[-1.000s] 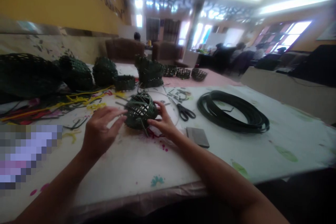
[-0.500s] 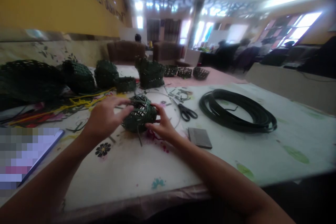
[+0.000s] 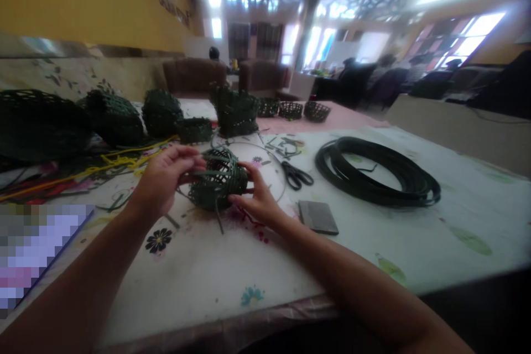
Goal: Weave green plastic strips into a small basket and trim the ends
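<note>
We have a dark green woven basket (image 3: 222,181) on the tabletop (image 3: 199,293), between our two hands; taking it as the centre of the dial, everything else falls around it. Our right hand (image 3: 259,196) is at four o'clock, its fingers clamped on the basket's side, thumb low and the others higher up. Our left hand (image 3: 161,177) is at nine o'clock, fingers bent close to one another beside the basket's strips; we cannot tell whether they pinch one. A loose strip end (image 3: 219,217) sticks out of the basket toward six o'clock. At three o'clock we see black-handled scissors (image 3: 296,176), and well beyond them a coil of dark strip (image 3: 332,168). A flat grey block (image 3: 318,217) lies between three and four, while cut scraps (image 3: 286,149) are scattered between two and three. A taller basket (image 3: 234,113) stands at twelve, with three small bowl-shaped baskets (image 3: 290,110) in a row toward one and two. A low basket (image 3: 196,130) sits at eleven, bigger ones (image 3: 114,119) spread from ten toward nine, and yellow cords (image 3: 120,163) lie tangled near them.
</note>
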### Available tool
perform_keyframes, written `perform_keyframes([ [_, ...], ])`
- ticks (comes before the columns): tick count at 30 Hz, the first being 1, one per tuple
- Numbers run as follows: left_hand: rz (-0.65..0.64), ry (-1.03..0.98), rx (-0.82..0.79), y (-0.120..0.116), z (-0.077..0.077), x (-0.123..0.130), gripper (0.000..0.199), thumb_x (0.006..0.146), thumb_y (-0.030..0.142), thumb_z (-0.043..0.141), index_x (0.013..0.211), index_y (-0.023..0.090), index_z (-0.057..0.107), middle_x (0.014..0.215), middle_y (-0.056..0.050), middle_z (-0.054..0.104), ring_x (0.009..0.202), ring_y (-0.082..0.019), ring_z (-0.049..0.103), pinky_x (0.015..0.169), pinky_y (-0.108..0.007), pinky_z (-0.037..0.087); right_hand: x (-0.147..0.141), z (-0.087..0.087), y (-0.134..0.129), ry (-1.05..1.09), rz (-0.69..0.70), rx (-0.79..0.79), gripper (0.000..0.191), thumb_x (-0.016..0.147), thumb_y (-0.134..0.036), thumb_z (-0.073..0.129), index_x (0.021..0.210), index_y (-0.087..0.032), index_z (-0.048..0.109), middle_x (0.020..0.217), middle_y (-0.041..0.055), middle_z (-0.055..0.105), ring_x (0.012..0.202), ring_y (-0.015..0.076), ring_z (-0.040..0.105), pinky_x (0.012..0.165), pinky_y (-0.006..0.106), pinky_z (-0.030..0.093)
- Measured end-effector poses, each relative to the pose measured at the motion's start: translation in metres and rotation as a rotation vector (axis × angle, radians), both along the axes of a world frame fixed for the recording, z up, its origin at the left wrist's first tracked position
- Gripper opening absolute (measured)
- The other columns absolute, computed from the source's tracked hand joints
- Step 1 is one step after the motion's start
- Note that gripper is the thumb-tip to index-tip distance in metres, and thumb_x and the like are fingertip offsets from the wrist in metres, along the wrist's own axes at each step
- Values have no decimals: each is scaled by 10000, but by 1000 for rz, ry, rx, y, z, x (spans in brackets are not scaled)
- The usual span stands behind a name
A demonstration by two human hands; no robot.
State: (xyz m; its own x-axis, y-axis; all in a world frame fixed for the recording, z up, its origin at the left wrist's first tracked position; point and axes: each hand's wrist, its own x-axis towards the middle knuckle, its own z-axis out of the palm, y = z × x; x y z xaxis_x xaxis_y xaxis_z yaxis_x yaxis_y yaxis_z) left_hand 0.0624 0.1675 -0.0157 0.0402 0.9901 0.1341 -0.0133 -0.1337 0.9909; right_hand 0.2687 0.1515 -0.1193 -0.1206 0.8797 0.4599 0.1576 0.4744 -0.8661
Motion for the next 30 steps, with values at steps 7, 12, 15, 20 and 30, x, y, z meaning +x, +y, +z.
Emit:
perform_keyframes([
  [7,-220,-89,-227,3,-1,-5,150,740,81,676,874,122,732,953,-101,742,892,-201,716,717,-274,596,1,0,0,8,21,4,769,749,-281,795,1422,-339,428,1469,94,454,1301,298,486,898,442,568],
  [12,-272,-251,-245,-14,10,0,222,929,285,550,985,168,730,1158,-138,716,1168,-303,644,922,-469,586,2,0,0,16,28,-6,756,755,-261,784,1416,-340,426,1466,90,456,1304,288,489,913,442,566],
  [15,-338,-218,-150,-25,12,7,484,984,565,399,1217,224,651,1357,-139,634,1264,-326,593,979,-530,555,3,-1,2,49,32,-32,739,760,-269,780,1406,-339,426,1442,85,493,1302,293,490,885,428,582],
  [20,-238,-321,-199,-19,-8,15,299,1019,375,405,1130,215,631,1208,-111,698,1105,-230,687,981,-422,564,3,-2,4,84,53,-75,764,761,-296,784,1417,-330,395,1359,90,541,1176,269,570,819,401,596],
  [30,-58,-433,-494,-13,-8,17,246,945,82,460,814,155,655,876,-74,753,744,-170,730,756,-301,612,4,-3,5,3,44,-3,629,869,-350,677,1439,-340,411,1417,87,514,1254,277,522,809,381,596],
])
